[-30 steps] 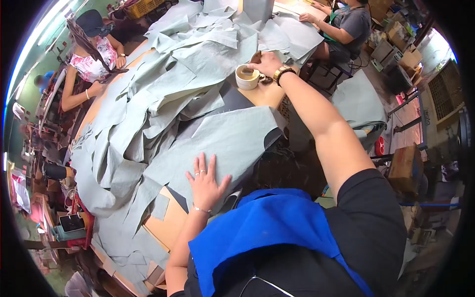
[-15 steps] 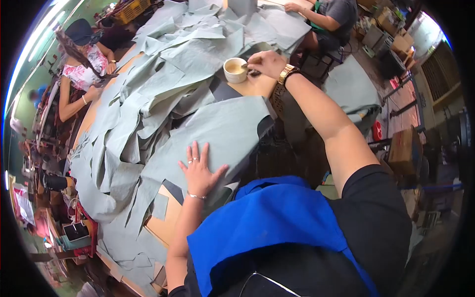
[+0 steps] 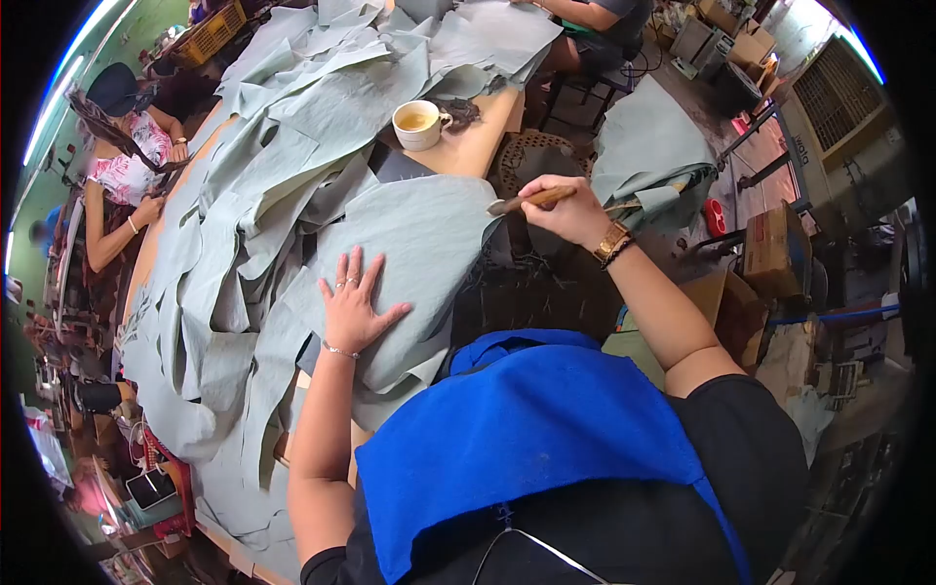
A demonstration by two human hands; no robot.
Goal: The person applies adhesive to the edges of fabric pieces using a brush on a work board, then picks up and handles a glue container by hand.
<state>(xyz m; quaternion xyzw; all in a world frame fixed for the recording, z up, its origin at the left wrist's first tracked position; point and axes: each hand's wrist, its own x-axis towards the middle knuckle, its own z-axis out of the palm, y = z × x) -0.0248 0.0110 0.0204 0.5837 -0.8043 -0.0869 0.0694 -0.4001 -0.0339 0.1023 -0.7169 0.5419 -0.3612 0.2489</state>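
Note:
My left hand (image 3: 358, 306) lies flat with spread fingers on a pale grey-green sheet of leather-like material (image 3: 419, 229). In my right hand (image 3: 577, 216) is a brush (image 3: 507, 205) with a wooden handle, gripped between thumb and fingers. Its bristle end touches the sheet's right edge, near the upper corner. A white cup (image 3: 419, 136) with a handle stands on the table beyond the sheet, holding a yellowish liquid.
Overlapping grey-green pieces (image 3: 283, 185) cover much of the table (image 3: 468, 151). One person (image 3: 136, 156) sits across at the left, another (image 3: 590, 19) at the top. More material (image 3: 653, 146) hangs at the right, near a cardboard box (image 3: 775, 253).
My right hand has brought the brush from the cup down to the sheet's right edge. My left hand stays flat on the sheet, and the view has shifted.

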